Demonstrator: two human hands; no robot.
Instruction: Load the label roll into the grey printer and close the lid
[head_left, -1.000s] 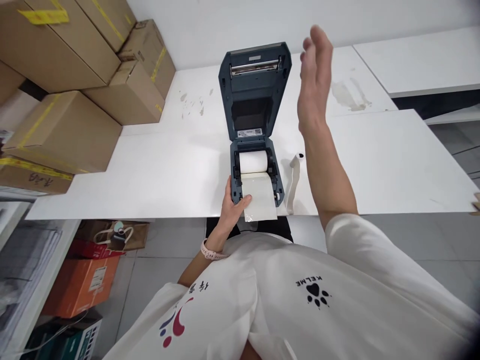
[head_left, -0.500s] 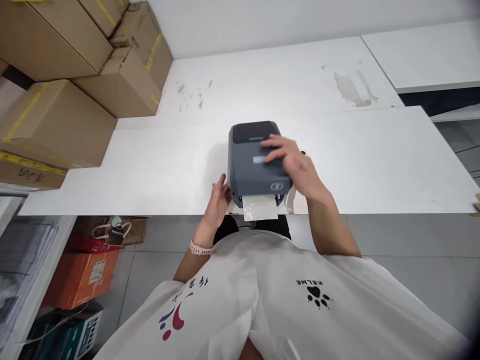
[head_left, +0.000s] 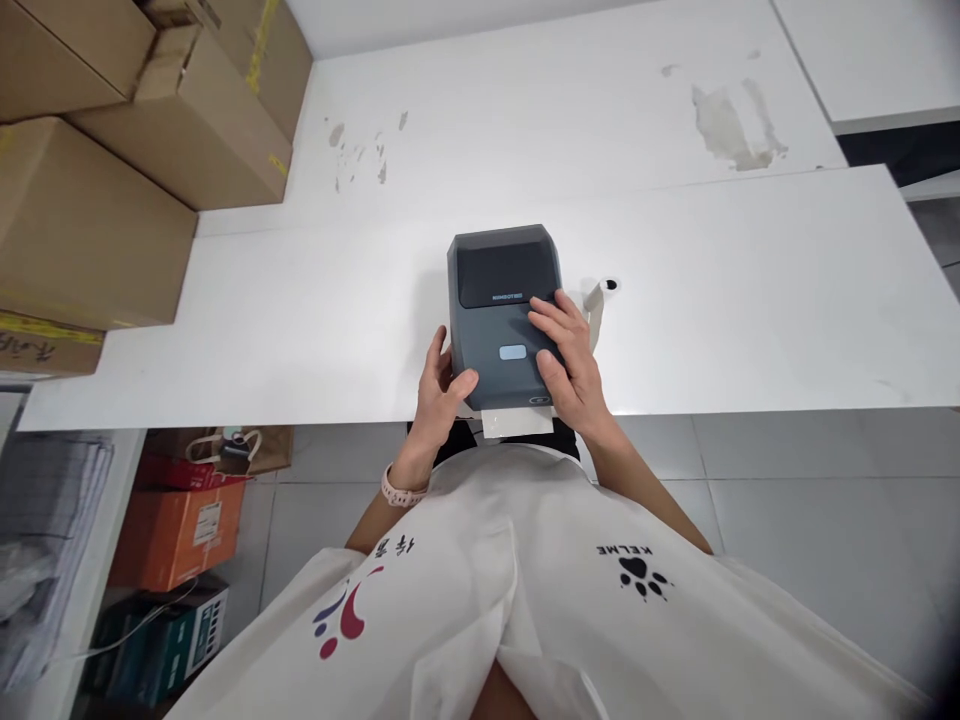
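Note:
A dark grey label printer [head_left: 499, 290] stands at the near edge of the white table [head_left: 750, 290], its lid down. A strip of white label paper [head_left: 517, 423] sticks out of its front slot over the table edge. My left hand [head_left: 439, 385] grips the printer's front left corner, thumb on top. My right hand [head_left: 566, 355] lies flat on the right part of the lid, fingers spread, pressing down. A small blue button [head_left: 512, 352] shows between my hands.
Stacked cardboard boxes [head_left: 112, 150] fill the table's left end. A loose strip of backing paper [head_left: 598, 300] curls right of the printer. Under the table lie an orange box [head_left: 176, 530], a paper bag [head_left: 225, 450] and a green box [head_left: 161, 640]. Stains mark the far tabletop [head_left: 731, 120].
The printer lid went from fully open to shut. My right hand came down from the air onto the lid; my left hand shifted from the paper to the printer's front corner.

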